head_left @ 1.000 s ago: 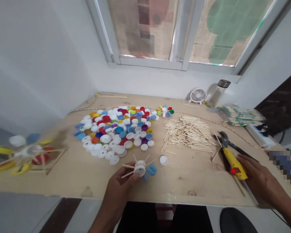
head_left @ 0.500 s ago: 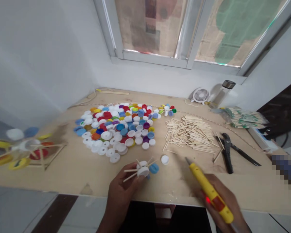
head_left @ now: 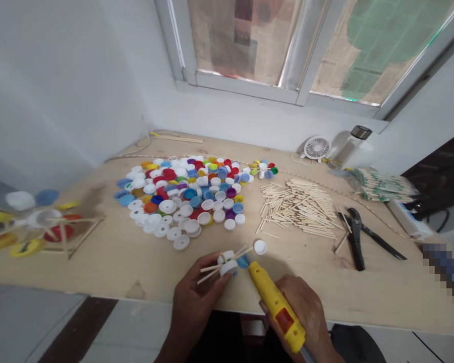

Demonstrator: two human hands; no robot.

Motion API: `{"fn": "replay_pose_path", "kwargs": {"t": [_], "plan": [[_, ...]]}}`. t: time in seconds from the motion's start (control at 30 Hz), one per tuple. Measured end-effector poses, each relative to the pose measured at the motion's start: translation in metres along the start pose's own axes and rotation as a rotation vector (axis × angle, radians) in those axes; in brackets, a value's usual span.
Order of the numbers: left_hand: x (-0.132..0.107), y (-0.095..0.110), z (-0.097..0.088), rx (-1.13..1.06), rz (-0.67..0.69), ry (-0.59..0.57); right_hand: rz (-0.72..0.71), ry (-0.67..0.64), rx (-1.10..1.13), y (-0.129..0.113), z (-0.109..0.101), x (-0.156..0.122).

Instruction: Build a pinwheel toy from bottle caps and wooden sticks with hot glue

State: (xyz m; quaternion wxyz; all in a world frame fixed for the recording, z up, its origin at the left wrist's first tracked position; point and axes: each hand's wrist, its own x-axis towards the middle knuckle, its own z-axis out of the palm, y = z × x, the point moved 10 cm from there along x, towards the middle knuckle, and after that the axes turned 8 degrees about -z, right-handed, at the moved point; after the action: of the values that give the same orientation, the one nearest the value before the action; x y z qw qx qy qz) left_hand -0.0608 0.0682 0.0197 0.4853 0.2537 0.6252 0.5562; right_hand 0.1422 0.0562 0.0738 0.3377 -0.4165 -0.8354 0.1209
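My left hand [head_left: 196, 298] pinches a wheel-like piece made of two white bottle caps [head_left: 229, 268] with wooden sticks poking out around them. A blue bottle cap [head_left: 242, 261] sits at the right side of this piece. My right hand [head_left: 304, 308] is wrapped round a yellow pen-style glue gun [head_left: 273, 297], with its tip at the blue cap. Whether the tip touches the cap I cannot tell. A loose white cap [head_left: 260, 247] lies on the table just beyond.
Colourful bottle caps [head_left: 181, 201] are heaped behind my hands, with a pile of wooden sticks [head_left: 298, 209] to their right. Black-handled pliers [head_left: 356, 237] lie farther right. At left stands a stick frame with a cap wheel [head_left: 45, 227]. A small fan [head_left: 317, 147] and bottle [head_left: 351, 146] stand behind.
My right hand has brought the glue gun leftward to the blue cap. My left hand still holds the cap-and-stick piece, slightly tilted and shifted right in view.
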Motion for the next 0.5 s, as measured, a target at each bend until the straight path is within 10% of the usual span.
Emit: {"fn": "replay_pose_path", "kwargs": {"t": [0.5], "plan": [[0.0, 0.0, 0.002, 0.029, 0.085, -0.028, -0.091, 0.133, -0.135, -0.006, -0.01, 0.004]]}}
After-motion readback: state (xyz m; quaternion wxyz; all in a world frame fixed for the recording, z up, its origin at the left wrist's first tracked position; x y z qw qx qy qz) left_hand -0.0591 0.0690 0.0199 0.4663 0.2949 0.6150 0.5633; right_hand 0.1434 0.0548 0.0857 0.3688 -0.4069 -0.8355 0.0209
